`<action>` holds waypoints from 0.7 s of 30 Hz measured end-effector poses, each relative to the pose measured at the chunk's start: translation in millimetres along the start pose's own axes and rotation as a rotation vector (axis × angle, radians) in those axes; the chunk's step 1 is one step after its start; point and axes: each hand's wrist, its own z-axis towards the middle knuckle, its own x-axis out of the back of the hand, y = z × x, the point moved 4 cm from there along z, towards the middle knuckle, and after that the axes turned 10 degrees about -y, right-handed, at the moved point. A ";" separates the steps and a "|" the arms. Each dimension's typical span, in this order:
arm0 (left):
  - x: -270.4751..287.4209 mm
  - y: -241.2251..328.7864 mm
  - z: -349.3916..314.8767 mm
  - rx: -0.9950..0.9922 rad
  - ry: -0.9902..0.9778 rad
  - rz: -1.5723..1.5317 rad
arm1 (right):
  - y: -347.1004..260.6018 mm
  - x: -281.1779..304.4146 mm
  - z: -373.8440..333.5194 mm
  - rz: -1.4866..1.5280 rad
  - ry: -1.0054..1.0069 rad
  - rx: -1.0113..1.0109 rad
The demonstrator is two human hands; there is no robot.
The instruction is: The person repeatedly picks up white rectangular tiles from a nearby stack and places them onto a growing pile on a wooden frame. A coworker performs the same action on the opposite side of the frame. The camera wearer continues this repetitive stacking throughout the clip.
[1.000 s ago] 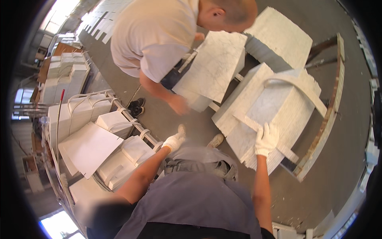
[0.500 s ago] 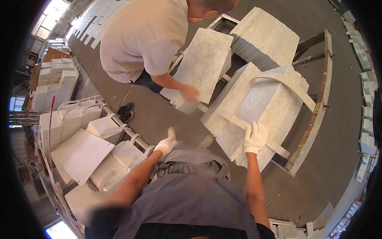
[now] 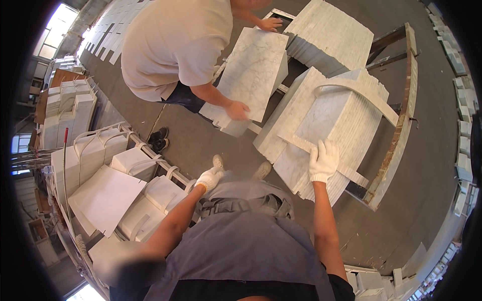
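My right hand [image 3: 324,159], in a white knit glove, rests with its fingers stretched out on a stack of grey-veined white marble slabs [image 3: 326,118]. It lies over a pale flat strip [image 3: 296,141] that crosses the stack; a second curved strip [image 3: 359,99] arches across farther up. Near my waist, beside the apron [image 3: 241,251], is my left hand [image 3: 210,179], also gloved. Its back faces up and its fingers are mostly hidden. Across from me, a person in a light shirt [image 3: 173,47] has both hands on a marble slab [image 3: 251,72] atop another stack.
A rusty metal frame [image 3: 396,155] borders the stacks on the right. Another slab stack [image 3: 331,32] stands at the far side. To my left, a rack [image 3: 165,168] carries strapped white blocks and a loose white sheet [image 3: 106,198]. More blocks [image 3: 73,108] are piled behind it.
The person opposite now has one hand at the slab's far edge, the other still at its near end. My right hand stays on the stack; the view has shifted slightly.
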 end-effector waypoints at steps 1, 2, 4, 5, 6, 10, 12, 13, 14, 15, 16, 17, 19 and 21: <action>0.1 0.5 -0.4 0.001 0.003 0.002 | -0.5 0.6 0.4 -0.001 -0.001 0.002; 0.4 0.5 -0.3 0.002 0.005 0.003 | -0.5 1.2 0.5 0.010 -0.009 -0.004; 0.9 -0.6 0.9 -0.001 0.003 0.008 | -0.3 2.6 0.4 0.031 -0.025 -0.016; 1.0 -1.6 1.6 -0.008 0.005 0.010 | -0.5 3.1 0.7 0.030 -0.026 -0.015; 0.8 -3.3 2.8 -0.006 0.004 0.006 | -0.6 3.6 1.0 0.029 -0.028 -0.014; -0.8 -10.5 7.9 -0.007 0.017 -0.003 | -2.3 4.7 1.9 0.011 0.003 -0.003; -2.1 -13.2 9.1 -0.005 0.022 -0.001 | -2.7 4.6 2.2 0.002 0.011 0.000; -2.8 -13.9 9.2 -0.005 0.023 0.001 | -2.7 4.6 2.3 -0.002 0.015 0.001; -3.3 -14.3 8.9 -0.003 0.027 0.003 | -2.6 4.5 2.2 0.000 0.012 0.004; -4.0 -14.4 8.3 -0.005 0.026 -0.003 | -2.4 4.6 2.0 0.003 0.007 0.007; -4.6 -14.3 7.5 -0.005 0.026 -0.009 | -2.3 4.6 1.8 0.005 0.003 0.009; -5.0 -14.1 6.6 -0.006 0.027 -0.015 | -2.2 4.8 1.7 0.005 0.007 0.010; -5.5 -14.1 4.9 0.007 0.015 0.013 | -1.8 5.2 1.4 0.002 0.015 0.009; -5.9 -14.2 4.4 0.008 0.010 0.034 | -0.4 4.0 1.1 0.020 -0.023 -0.004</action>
